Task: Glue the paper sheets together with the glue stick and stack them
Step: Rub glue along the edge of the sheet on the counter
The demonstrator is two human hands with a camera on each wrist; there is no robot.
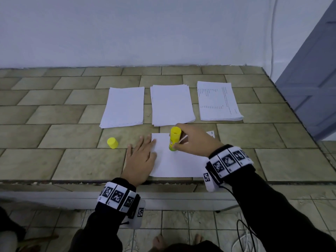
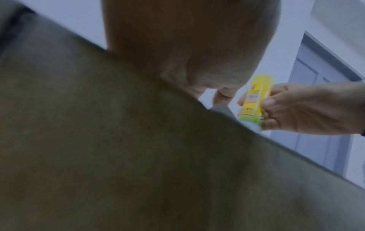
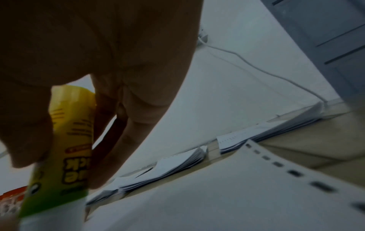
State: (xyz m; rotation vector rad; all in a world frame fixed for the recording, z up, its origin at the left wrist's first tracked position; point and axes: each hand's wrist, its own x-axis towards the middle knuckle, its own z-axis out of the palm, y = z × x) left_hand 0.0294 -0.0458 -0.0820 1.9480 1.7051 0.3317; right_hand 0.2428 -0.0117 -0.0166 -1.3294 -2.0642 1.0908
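Left hand (image 1: 140, 159) flat; right hand (image 1: 195, 140) fingers (image 1: 177, 146) curled.

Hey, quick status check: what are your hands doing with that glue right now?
Right hand grips glue stick, tip down on the sheet. Left hand flat, pinning the sheet's left edge. Cap off, standing clear to the left. Nothing in the way.

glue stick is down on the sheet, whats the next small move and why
Probably drag the glue stick along the sheet, toward its near edge. The right hand grips it upright and uncapped, tip on the paper near the far left corner; the cap stands aside. The left hand lies flat on the sheet's left edge, steadying it.
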